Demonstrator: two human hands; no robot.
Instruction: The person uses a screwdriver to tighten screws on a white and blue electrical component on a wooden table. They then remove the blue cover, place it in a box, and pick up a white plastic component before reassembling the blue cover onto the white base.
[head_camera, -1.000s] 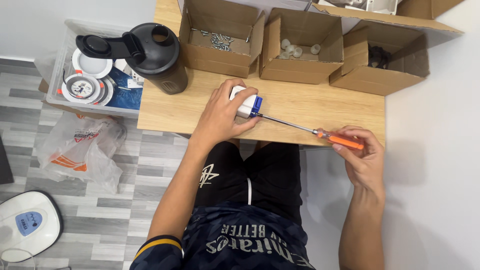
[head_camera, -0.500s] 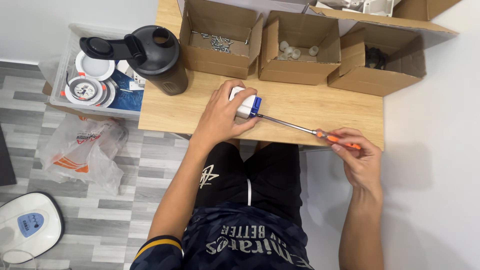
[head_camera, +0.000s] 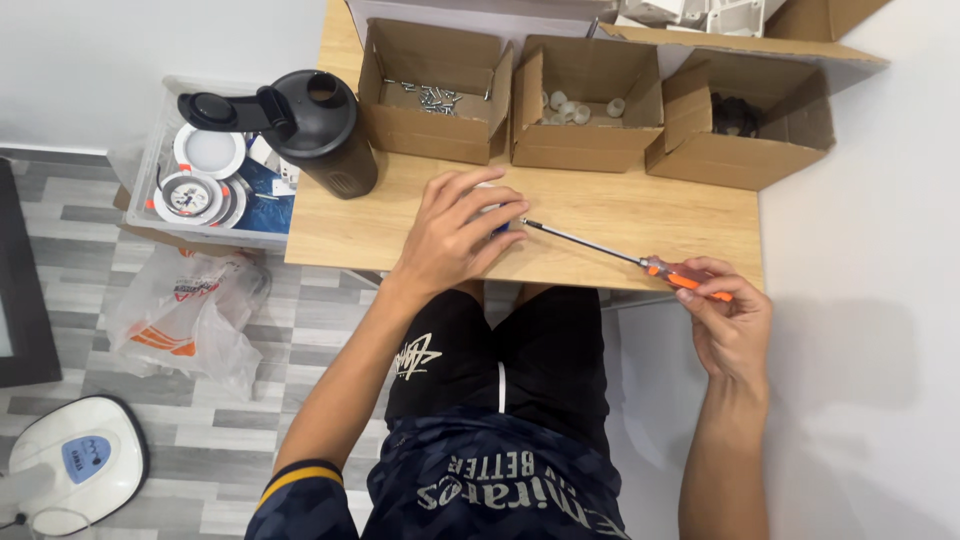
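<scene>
Screwdriver (head_camera: 640, 262) in right hand (head_camera: 735, 325), tip beside part under left hand (head_camera: 458, 235)

Left hand (head_camera: 455, 235) now fully over the white part, right hand (head_camera: 730, 320) shifted lower on the screwdriver (head_camera: 640, 262).

wooden table (head_camera: 620, 215), three cardboard boxes (head_camera: 590, 90), black shaker bottle (head_camera: 325, 130)

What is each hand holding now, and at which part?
The right hand holds the screwdriver by its orange handle. The left hand covers a small white part on the desk, gripping it from above.
</scene>
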